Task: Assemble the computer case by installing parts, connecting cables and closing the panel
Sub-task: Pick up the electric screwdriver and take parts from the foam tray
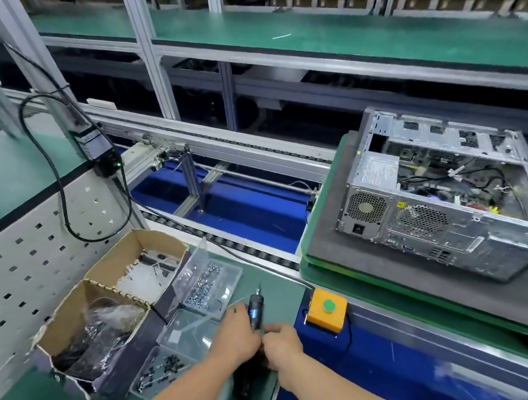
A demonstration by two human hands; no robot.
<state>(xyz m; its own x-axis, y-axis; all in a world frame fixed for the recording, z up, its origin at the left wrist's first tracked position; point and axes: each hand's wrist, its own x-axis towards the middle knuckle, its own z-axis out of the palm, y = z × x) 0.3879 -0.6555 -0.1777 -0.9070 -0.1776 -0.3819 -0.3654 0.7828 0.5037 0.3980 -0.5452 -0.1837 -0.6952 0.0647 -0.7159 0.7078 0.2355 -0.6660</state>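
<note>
Both hands are on the electric screwdriver [255,308]: left hand [235,333] wraps the dark barrel, right hand [281,340] curls round its lower end, bit pointing up. Looks like tool prep before fastening. The computer case [438,198] sits well apart to the right on a dark foam pad [397,270], open side up, perforated sheet metal with loose cables inside. Next move probably needs a small shiny screw from the clear plastic tray [225,287] just beside the tool, then a reach across.

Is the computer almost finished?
Not yet. Parts and cables already sit inside the computer case. Right now the left hand and right hand hold the electric screwdriver beside the screw tray. Still left: the case's side is open, so the panel must go on.
</note>
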